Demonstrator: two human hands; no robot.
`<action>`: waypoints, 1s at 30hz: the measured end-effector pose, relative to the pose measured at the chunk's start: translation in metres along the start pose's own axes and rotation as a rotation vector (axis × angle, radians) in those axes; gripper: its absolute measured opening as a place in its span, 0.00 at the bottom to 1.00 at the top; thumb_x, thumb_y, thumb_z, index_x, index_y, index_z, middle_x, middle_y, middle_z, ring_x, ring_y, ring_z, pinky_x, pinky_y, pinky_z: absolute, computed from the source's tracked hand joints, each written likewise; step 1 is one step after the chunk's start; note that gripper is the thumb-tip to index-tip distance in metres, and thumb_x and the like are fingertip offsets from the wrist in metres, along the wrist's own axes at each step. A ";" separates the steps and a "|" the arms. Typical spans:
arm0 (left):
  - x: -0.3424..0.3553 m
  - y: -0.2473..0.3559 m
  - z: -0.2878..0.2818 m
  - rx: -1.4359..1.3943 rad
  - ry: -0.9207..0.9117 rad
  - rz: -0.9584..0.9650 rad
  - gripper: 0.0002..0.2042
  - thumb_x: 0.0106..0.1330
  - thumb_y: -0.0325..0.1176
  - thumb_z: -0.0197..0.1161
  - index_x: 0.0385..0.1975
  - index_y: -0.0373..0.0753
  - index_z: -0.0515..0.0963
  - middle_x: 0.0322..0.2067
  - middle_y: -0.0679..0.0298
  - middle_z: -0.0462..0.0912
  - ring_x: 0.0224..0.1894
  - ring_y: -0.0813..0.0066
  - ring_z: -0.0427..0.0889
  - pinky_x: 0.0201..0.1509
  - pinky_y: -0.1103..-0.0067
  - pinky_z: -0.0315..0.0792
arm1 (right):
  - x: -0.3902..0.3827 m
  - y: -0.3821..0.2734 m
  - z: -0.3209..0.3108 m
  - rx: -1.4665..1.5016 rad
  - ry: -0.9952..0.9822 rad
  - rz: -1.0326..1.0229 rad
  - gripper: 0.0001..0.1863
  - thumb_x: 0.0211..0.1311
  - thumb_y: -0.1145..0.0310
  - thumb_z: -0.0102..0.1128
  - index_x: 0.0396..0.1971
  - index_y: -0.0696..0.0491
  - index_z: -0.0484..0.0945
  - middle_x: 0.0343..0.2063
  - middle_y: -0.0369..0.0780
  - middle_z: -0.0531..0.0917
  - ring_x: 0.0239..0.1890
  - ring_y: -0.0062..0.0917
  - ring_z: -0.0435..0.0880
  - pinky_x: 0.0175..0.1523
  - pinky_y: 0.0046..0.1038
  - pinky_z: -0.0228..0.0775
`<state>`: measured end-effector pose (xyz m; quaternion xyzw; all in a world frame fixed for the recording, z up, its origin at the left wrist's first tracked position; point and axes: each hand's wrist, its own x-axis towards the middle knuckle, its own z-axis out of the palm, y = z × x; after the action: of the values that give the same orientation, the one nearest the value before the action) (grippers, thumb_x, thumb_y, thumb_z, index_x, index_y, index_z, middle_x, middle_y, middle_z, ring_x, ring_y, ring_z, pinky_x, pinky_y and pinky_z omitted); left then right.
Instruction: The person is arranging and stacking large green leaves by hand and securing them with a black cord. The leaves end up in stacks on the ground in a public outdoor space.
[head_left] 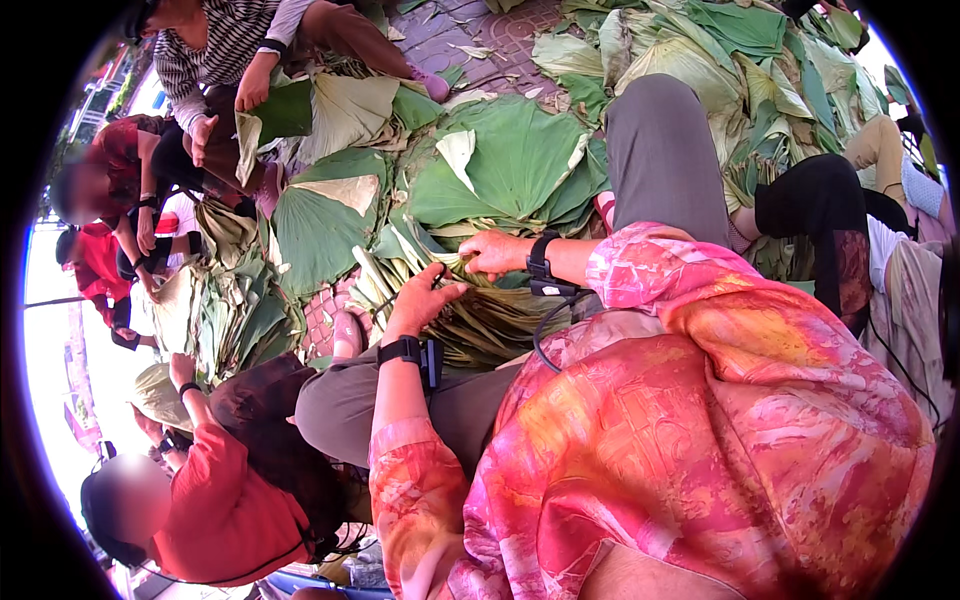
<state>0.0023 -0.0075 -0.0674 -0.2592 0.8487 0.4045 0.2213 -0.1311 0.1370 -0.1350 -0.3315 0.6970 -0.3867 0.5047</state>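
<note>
Between my knees lies a thick stack of folded lotus leaves [490,325], greenish-brown, with their edges fanned toward me. My right hand [495,252] reaches in from the right, its fingers pinched on a leaf edge at the top of the stack. Just to its left, my left hand [415,305] rests against the stack's left side. Its thumb and forefinger are spread apart, and the other fingers are partly hidden. Beyond both hands, a broad green lotus leaf [510,165] lies spread flat on a pile.
Another green leaf [325,235] and a folded leaf bundle [235,320] lie to the left. A large leaf heap [690,60] fills the far right. People sit close by, including one in a red shirt [235,510] and one in a striped top [215,50]. Paving [460,45] shows between piles.
</note>
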 end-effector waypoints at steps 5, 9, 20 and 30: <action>0.009 -0.013 0.004 -0.053 -0.001 -0.078 0.19 0.55 0.45 0.65 0.36 0.36 0.73 0.24 0.58 0.77 0.24 0.69 0.75 0.30 0.75 0.69 | 0.002 0.002 -0.009 0.348 0.079 0.167 0.26 0.56 0.71 0.55 0.57 0.57 0.65 0.39 0.48 0.80 0.22 0.30 0.85 0.19 0.26 0.75; 0.009 -0.018 0.005 -0.108 0.009 -0.120 0.14 0.59 0.41 0.64 0.34 0.36 0.73 0.18 0.66 0.73 0.16 0.78 0.70 0.16 0.80 0.64 | 0.004 -0.013 -0.027 0.569 0.109 0.117 0.30 0.57 0.73 0.54 0.61 0.62 0.59 0.48 0.52 0.74 0.25 0.34 0.85 0.19 0.25 0.76; 0.008 -0.013 0.003 -0.113 -0.016 -0.130 0.15 0.56 0.39 0.65 0.30 0.35 0.70 0.16 0.61 0.73 0.15 0.73 0.71 0.18 0.76 0.64 | -0.026 -0.101 -0.120 0.166 0.459 -0.272 0.13 0.57 0.72 0.55 0.43 0.57 0.76 0.29 0.42 0.82 0.24 0.24 0.85 0.24 0.23 0.75; 0.005 -0.025 0.006 -0.180 -0.050 -0.146 0.13 0.58 0.39 0.63 0.29 0.37 0.69 0.15 0.65 0.70 0.13 0.77 0.68 0.16 0.79 0.61 | -0.060 -0.133 -0.149 -0.332 1.020 -0.804 0.12 0.58 0.76 0.53 0.42 0.54 0.77 0.33 0.40 0.82 0.33 0.24 0.82 0.39 0.22 0.73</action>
<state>0.0146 -0.0176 -0.0877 -0.3291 0.7820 0.4681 0.2473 -0.2485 0.1548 0.0362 -0.4142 0.7207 -0.5407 -0.1291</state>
